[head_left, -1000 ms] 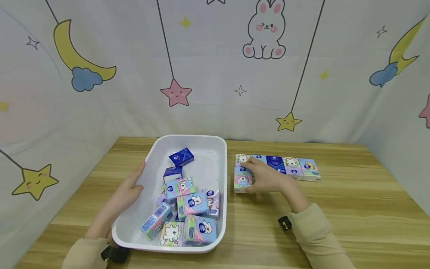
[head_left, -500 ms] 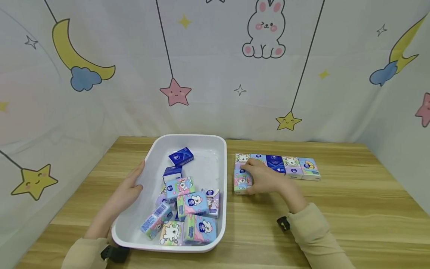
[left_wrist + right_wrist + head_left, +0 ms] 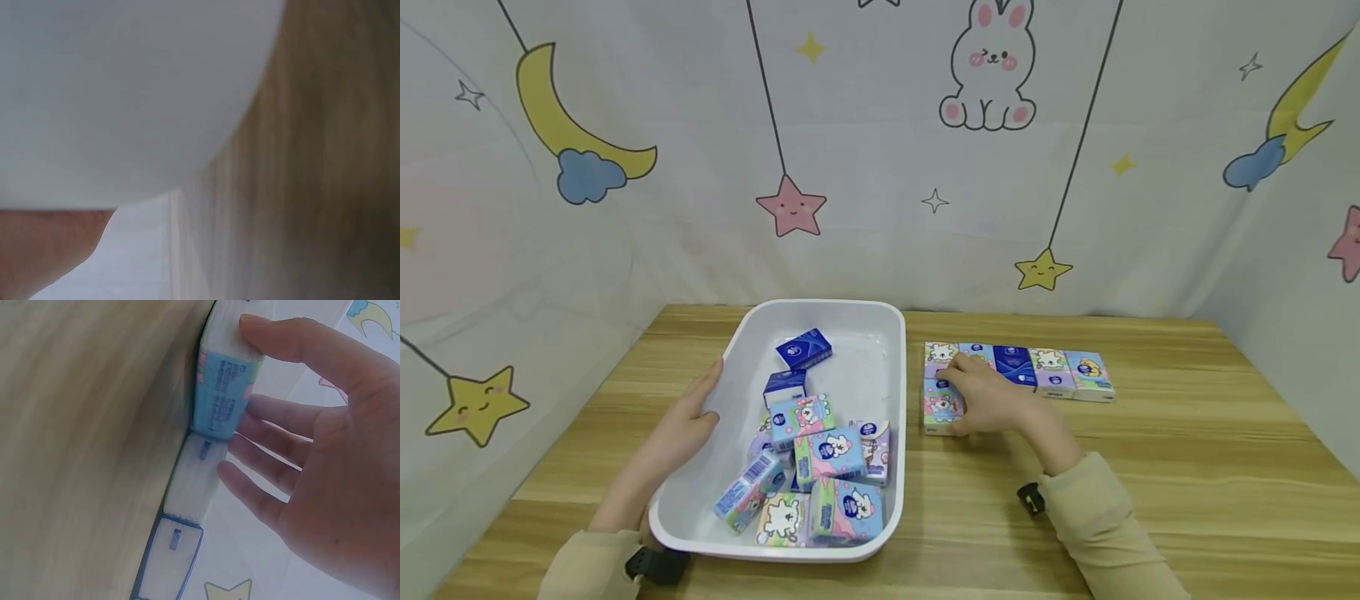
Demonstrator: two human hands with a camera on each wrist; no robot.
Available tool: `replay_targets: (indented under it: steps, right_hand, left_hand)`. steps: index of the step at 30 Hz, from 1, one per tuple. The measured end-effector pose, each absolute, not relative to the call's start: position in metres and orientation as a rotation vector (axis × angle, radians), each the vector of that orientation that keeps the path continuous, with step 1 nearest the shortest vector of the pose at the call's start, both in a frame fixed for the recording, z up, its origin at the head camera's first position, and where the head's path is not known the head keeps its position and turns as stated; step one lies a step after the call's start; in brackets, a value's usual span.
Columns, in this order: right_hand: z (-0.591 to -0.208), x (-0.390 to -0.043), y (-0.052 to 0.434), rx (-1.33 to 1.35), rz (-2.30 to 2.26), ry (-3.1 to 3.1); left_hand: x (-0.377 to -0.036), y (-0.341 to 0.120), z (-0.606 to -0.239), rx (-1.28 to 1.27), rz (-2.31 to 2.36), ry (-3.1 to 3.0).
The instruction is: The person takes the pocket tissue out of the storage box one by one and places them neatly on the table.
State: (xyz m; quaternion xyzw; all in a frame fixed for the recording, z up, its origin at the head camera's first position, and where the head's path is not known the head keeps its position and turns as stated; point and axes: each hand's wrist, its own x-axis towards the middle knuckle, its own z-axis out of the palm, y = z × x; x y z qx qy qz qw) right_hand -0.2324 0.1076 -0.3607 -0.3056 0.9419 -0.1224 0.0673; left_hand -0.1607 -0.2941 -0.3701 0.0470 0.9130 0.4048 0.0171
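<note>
My right hand [image 3: 996, 402] pinches a pastel pack [image 3: 940, 408] on the wood table [image 3: 1157, 492], thumb at its near end and fingers at the far one, just in front of the left end of a five-pack row [image 3: 1051, 369]. Small dark print [image 3: 226, 394] lines the pack's blue side, too blurred to read. Round navy logos [image 3: 857, 505] mark several loose packs; the row's navy pack [image 3: 1017, 367] bears a white emblem, its lettering illegible. My left hand [image 3: 679, 425] rests against the left side of a white tub [image 3: 904, 400], visible fingers extended. Inside, loose packs [image 3: 829, 458] lie jumbled, one showing a barcode [image 3: 758, 468].
</note>
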Motion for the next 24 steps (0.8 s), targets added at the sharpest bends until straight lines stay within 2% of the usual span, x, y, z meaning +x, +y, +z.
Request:
replay_targets:
  steps: [24]
  right_hand:
    - [-0.3562,-0.228,0.1063,-0.905,-0.34,2.844]
  left_hand:
    - [-0.1598,-0.2936,-0.3703,0.123,1.244,2.831]
